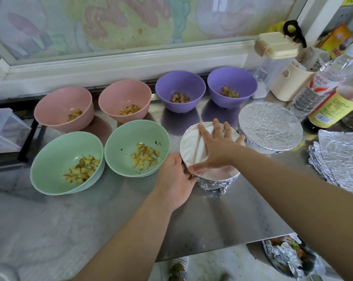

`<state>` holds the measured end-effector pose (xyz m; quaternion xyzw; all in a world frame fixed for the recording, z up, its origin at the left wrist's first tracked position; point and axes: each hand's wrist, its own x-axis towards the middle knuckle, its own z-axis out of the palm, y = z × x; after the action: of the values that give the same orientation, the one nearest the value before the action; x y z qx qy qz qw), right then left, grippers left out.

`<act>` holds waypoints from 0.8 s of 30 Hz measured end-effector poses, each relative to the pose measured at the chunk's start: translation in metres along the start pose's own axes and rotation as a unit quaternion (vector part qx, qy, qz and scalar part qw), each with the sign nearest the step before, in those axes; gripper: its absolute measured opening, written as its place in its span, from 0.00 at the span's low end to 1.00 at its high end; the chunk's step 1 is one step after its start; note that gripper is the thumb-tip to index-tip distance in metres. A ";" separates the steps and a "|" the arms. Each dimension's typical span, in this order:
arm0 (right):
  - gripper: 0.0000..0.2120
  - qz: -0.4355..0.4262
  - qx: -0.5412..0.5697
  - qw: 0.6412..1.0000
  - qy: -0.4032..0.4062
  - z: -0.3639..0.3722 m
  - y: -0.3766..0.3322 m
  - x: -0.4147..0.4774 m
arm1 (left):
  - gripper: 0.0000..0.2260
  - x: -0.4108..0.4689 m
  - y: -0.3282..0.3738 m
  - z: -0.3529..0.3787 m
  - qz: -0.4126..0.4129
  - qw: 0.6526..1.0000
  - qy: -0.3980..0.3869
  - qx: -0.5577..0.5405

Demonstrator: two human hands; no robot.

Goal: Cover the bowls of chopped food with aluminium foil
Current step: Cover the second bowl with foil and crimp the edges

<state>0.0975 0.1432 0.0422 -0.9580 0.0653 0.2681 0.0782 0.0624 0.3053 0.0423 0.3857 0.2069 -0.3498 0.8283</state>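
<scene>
Centrally, the foil-covered bowl (190, 148) stood just right of a green bowl (129, 130), near a second covered bowl (270, 126). The right hand (216, 147) lay flat on its foil top, fingers spread. The left hand (175, 175) touched its near-left rim, fingers slightly bent; whether they pinched foil was unclear.

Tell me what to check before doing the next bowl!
1. Foil flat across the top, under the right hand: ok.
2. Foil folded down the near side of the wrapped bowl: ok.
3. Foil folded down the far side: cannot tell, the hand hides it.
4. Left hand touching the wrapped bowl's side to steady it: ok.
5. Spare foil sheets lying on the right: ok.
6. Every bowl covered: not ok. Six are open, the nearest a green bowl.
</scene>
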 end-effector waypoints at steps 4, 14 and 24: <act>0.72 0.005 0.000 1.000 0.007 0.001 0.000 0.002 | 0.26 0.004 -0.001 0.004 -0.009 0.994 -0.066 -0.092; 0.68 0.080 0.035 0.996 -0.009 -0.013 0.003 -0.016 | 0.25 0.022 0.012 -0.005 0.017 0.994 -0.024 -0.104; 0.72 -0.010 -0.013 1.000 0.023 -0.008 -0.004 -0.006 | 0.12 0.013 -0.044 -0.031 0.121 0.986 0.117 0.020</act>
<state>0.0967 0.1460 0.0527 -0.9654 0.0538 0.2463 0.0665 0.0362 0.3039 -0.0059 0.4623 0.2469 -0.2038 0.8269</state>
